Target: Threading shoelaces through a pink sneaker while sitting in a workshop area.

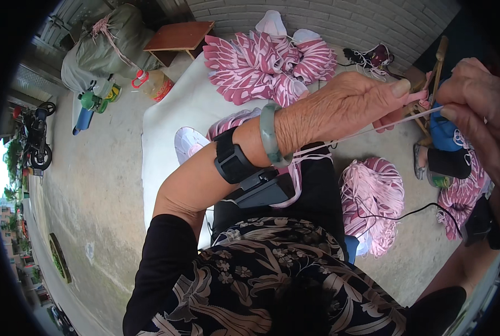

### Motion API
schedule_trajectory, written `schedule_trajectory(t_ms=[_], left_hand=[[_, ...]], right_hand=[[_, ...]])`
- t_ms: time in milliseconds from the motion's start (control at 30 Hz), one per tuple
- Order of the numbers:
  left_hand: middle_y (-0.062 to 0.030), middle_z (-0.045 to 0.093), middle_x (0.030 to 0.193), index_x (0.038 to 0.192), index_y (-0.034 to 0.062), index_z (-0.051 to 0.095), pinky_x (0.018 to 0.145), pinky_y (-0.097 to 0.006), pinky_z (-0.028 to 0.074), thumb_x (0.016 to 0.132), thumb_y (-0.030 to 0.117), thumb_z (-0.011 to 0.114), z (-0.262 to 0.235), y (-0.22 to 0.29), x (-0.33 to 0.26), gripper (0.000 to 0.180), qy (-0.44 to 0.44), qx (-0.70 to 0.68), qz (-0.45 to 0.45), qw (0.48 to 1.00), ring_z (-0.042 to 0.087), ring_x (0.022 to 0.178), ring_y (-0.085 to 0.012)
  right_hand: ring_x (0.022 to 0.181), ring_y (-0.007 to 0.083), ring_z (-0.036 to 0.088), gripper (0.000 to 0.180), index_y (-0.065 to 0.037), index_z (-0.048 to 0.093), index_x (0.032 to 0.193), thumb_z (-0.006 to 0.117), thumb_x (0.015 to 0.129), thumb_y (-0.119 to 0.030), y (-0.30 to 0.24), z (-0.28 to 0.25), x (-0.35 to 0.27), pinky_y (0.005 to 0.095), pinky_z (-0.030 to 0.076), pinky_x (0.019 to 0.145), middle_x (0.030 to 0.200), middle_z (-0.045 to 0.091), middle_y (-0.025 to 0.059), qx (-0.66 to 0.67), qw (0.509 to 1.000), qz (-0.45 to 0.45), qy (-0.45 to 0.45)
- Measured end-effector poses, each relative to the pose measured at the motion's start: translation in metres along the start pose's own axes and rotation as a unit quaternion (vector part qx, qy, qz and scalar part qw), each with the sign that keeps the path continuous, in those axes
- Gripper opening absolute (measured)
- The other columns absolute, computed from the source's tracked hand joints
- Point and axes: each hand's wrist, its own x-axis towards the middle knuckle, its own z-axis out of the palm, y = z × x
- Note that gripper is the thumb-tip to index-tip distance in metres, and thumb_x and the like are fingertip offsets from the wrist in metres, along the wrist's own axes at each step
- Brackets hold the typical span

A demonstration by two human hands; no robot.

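I have the right hand (479,95) pinching a thin, pale-pink, fabric-like cord (385,125) — seemingly to hold it taut; the left hand (339,103) curls, around what I can't tell.

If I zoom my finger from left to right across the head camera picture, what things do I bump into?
Motorbike → red-capped bottle → biggest pink-and-white pile → left hand → right hand.
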Motion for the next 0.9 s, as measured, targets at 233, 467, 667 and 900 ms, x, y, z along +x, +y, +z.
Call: schedule_trajectory(t_ms=[233,467,667,900], left_hand=[[-0.0122,0.058,0.086,0.111,-0.002,0.045,0.065,-0.026,0.049,0.089,0.055,0.018,0.001,0.033,0.011,0.067,0.001,-0.17,0.054,0.984,0.058,0.071,-0.0185],[-0.0068,0.054,0.067,0.101,-0.0004,0.05,0.047,-0.02,0.042,0.086,0.061,0.022,-0.029,0.057,0.007,0.069,-0.025,-0.243,-0.011,0.97,0.052,0.053,-0.0106],[-0.012,0.057,0.075,0.084,-0.0015,0.052,0.06,-0.025,0.046,0.087,0.053,0.037,-0.032,0.069,-0.003,0.056,0.031,-0.196,0.087,0.976,0.056,0.063,-0.0159],[-0.0061,0.048,0.057,0.082,-0.0006,0.051,0.038,-0.017,0.036,0.09,0.037,0.043,-0.05,0.084,-0.003,0.04,0.001,-0.316,0.086,0.945,0.037,0.038,-0.0062]], right_hand=[[0.049,0.0172,0.047,0.018,-0.003,0.053,0.066,0.066,0.065,-0.015,-0.023,-0.002,0.044,0.0293,0.037,0.059,0.054,0.049,0.0032,-0.111,0.986,-0.119,0.036],[0.048,0.0139,0.046,0.017,-0.004,0.054,0.066,0.068,0.065,-0.015,-0.021,-0.006,0.051,0.0267,0.037,0.057,0.052,0.048,0.0022,0.018,0.992,-0.058,0.106],[0.053,0.0119,0.045,0.019,-0.003,0.058,0.071,0.069,0.065,-0.016,-0.026,-0.012,0.064,0.0253,0.034,0.052,0.055,0.049,0.001,0.09,0.989,-0.057,0.103],[0.056,0.0119,0.043,0.014,-0.001,0.058,0.073,0.064,0.072,-0.014,-0.032,-0.026,0.075,0.0249,0.033,0.051,0.059,0.05,0.0023,0.056,0.982,-0.125,0.127]])
